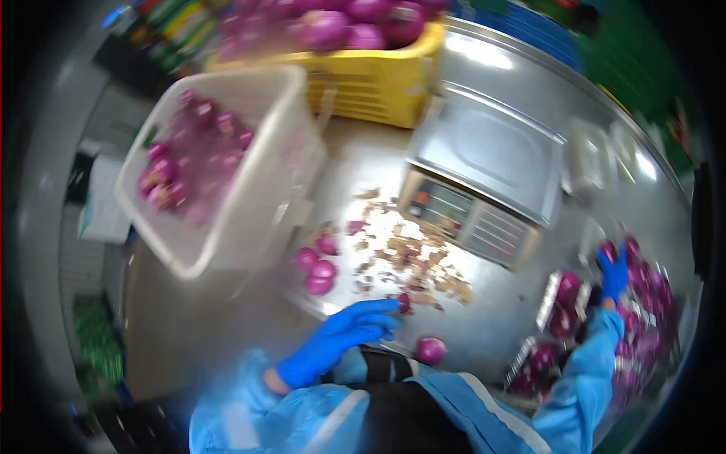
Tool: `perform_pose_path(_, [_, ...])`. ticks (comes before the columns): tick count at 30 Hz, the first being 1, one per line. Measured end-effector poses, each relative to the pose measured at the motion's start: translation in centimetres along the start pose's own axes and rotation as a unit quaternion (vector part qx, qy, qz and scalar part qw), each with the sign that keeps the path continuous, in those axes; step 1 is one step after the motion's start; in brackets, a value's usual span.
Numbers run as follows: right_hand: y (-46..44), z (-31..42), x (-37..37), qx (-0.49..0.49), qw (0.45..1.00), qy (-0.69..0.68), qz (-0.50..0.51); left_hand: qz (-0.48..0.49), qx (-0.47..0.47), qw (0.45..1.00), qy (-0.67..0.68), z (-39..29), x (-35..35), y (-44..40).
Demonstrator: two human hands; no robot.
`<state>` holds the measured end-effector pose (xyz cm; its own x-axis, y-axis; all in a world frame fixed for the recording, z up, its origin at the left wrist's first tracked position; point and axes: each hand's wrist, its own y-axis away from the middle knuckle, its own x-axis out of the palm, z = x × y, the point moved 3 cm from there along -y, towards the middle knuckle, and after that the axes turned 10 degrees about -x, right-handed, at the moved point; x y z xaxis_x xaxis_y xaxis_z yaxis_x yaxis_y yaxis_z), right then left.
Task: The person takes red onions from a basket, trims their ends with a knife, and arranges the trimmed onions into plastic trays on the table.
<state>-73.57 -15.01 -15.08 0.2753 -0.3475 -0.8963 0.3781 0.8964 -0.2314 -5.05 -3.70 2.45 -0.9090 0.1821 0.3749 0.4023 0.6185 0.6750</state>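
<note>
My left hand [339,342], in a blue glove, is held over the front edge of the steel table, fingers stretched out and nothing visible in them. By its fingertips lies a small dark red onion [404,303]; a larger red onion [432,350] sits to the right, close to my body. My right hand [613,276], also gloved in blue, reaches far right and grips the near end of a pack of red onions [608,250], somewhat blurred. Around it are more wrapped packs of red onions [646,303], with two trays of onions [563,306] to its left.
Loose onion skins [412,253] cover the table's middle, with several onions [321,277] at their left. A white crate of onions [291,83] stands left, a heaped yellow crate [363,87] behind. A weighing scale [491,151] stands at the back, clear packaging [590,159] beside it.
</note>
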Motion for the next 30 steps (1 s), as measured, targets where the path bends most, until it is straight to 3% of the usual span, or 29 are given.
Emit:
perform_pose_path(1, [-0.8, -2.5, 1.1, 0.006, 1.0, -0.003, 0.014, -0.007, -0.002, 1.0, 0.001, -0.3, 0.1, 0.4])
perform_pose_path(2, [-1.1, -2.0, 1.2, 0.079, 0.993, 0.056, 0.065, -0.018, 0.006, 1.0, 0.008, -0.4, -0.2, 0.9])
perform_pose_path(3, [-1.6, -5.6, 2.9, -0.002, 0.998, 0.061, 0.029, -0.031, 0.032, 0.999, 0.002, -0.7, -0.6, 1.5])
perform_pose_path(5, [-1.8, -5.1, 2.7, 0.036, 0.996, 0.027, 0.08, -0.041, 0.073, 0.996, -0.014, -1.5, -1.2, 2.5])
perform_pose_path(7, [-2.2, -7.9, 3.8, -0.044, 0.998, 0.018, 0.032, -0.065, 0.076, 0.994, -0.036, -3.6, -2.0, 4.8])
perform_pose_path(9, [-2.1, -6.3, 2.3, 0.051, 0.998, -0.007, 0.041, -0.056, 0.064, 0.994, -0.067, -6.5, -3.8, 8.7])
perform_pose_path(10, [-1.6, -4.9, 1.2, 0.058, 0.996, -0.049, 0.034, -0.091, 0.123, 0.986, -0.068, -7.5, -5.4, 11.0])
perform_pose_path(11, [-1.0, -2.3, -0.3, 0.066, 0.993, -0.091, 0.027, -0.124, 0.181, 0.973, -0.068, -8.4, -6.8, 12.9])
perform_pose_path(13, [2.0, 7.7, -3.5, 0.004, 0.977, -0.212, -0.014, -0.35, 0.331, 0.839, -0.252, -11.2, -9.7, 15.1])
perform_pose_path(15, [6.0, 16.0, -5.0, -0.049, 0.952, -0.299, -0.052, -0.468, 0.37, 0.772, -0.222, -13.4, -15.3, 16.6])
perform_pose_path(18, [14.2, 25.4, -3.6, -0.173, 0.932, -0.311, -0.068, -0.518, 0.369, 0.746, -0.196, -17.4, -22.4, 17.4])
perform_pose_path(20, [18.8, 32.9, -0.6, -0.156, 0.902, -0.392, 0.094, -0.532, 0.356, 0.742, -0.199, -19.7, -28.6, 17.4])
perform_pose_path(21, [19.9, 33.8, 1.3, -0.065, 0.921, -0.299, 0.241, -0.536, 0.362, 0.732, -0.216, -20.7, -32.2, 17.3])
perform_pose_path(22, [21.3, 34.4, 2.7, 0.031, 0.904, -0.195, 0.379, -0.538, 0.367, 0.722, -0.233, -21.8, -36.0, 17.0])
perform_pose_path(26, [23.6, 42.3, 1.0, 0.093, 0.881, -0.42, 0.196, -0.567, 0.348, 0.723, -0.186, -27.4, -44.5, 18.8])
perform_pose_path(30, [25.2, 44.9, 1.6, 0.013, 0.898, -0.359, 0.253, -0.658, 0.23, 0.622, -0.357, -30.5, -53.9, 16.8])
